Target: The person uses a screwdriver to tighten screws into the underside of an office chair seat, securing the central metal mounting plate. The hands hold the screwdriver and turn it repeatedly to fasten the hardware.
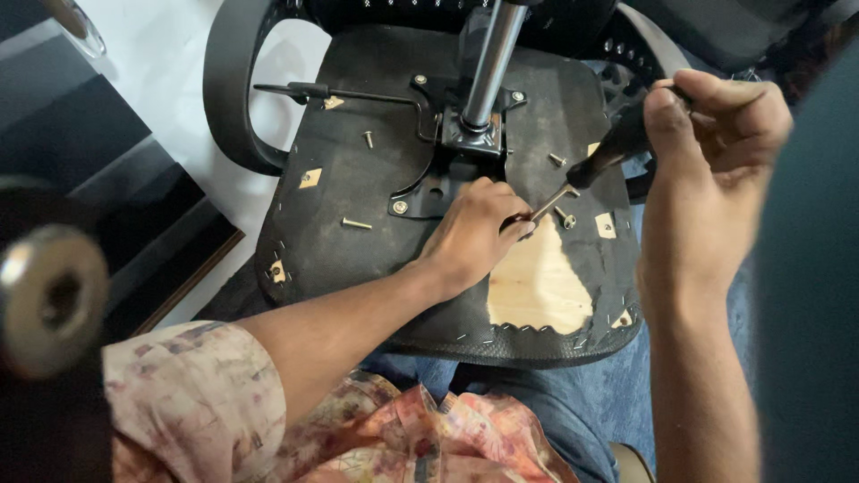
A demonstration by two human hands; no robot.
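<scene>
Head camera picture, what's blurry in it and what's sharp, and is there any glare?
Head view: the round metal part at the left edge is close and out of focus; the left hand, right hand, screwdriver and chair seat underside are sharp; the chrome gas cylinder shows bright reflections; lighting is soft, shadows faint.

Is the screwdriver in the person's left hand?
No, the right hand grips the screwdriver by its black handle, while the left hand steadies the tip against the chair seat underside.

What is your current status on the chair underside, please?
Right hand grips screwdriver. Left hand steadies its tip on chair seat base. Loose screws lying around.
</scene>
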